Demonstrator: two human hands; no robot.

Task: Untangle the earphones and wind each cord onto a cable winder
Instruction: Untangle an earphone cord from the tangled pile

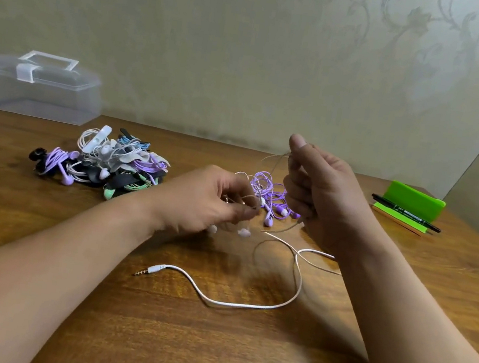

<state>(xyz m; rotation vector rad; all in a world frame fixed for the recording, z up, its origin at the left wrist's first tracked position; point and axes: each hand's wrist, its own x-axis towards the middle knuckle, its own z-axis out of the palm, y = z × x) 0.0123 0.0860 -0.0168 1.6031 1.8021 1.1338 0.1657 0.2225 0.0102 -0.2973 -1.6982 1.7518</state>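
I'm seeing the left hand (207, 201) hovering palm-down and the right hand (320, 193) standing thumb-up, both with curled fingers pinching the thin pale-pink earphone cord (244, 305).

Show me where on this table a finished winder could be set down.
Bare table lies on the near side of the white cord, between the forearms, and along the wall between the earphone pile and the purple earphones. It is crowded around the left hand and right hand, which hold that cord.
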